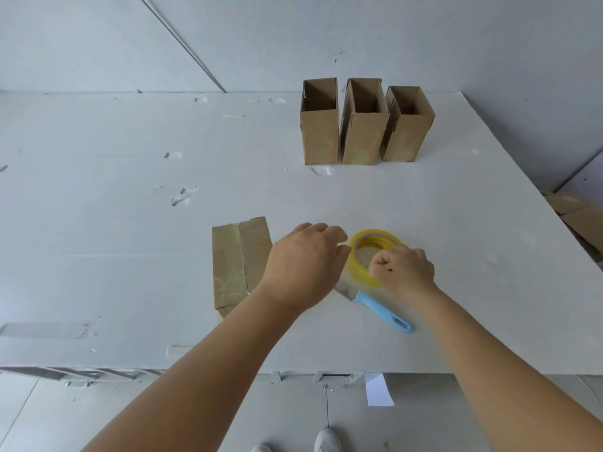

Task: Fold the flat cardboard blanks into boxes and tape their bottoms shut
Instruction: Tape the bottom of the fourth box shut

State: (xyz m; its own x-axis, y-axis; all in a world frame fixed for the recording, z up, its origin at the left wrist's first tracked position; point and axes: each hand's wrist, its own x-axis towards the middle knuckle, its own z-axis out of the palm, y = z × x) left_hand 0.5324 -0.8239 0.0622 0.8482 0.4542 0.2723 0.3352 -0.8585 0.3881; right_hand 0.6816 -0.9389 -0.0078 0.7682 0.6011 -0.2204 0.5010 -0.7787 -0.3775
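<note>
A yellow tape roll (367, 247) stands tilted on the white table (130, 223) near the front. My right hand (404, 272) grips its near rim with curled fingers. My left hand (303, 262) hovers just left of the roll, fingers curled toward the roll's left edge; whether they pinch the tape end is hidden. A cardboard box (239, 259) lies bottom up at my left wrist, its seam covered with tape. Three folded boxes (319, 125), (363, 125), (408, 125) stand upright and open-topped in a row at the back.
A knife with a light blue handle (385, 313) lies under my hands, its blade partly hidden. Flat cardboard pieces (577, 213) lie on the floor past the table's right edge. A white paper slip (378, 391) hangs at the front edge. My shoes (326, 440) show below.
</note>
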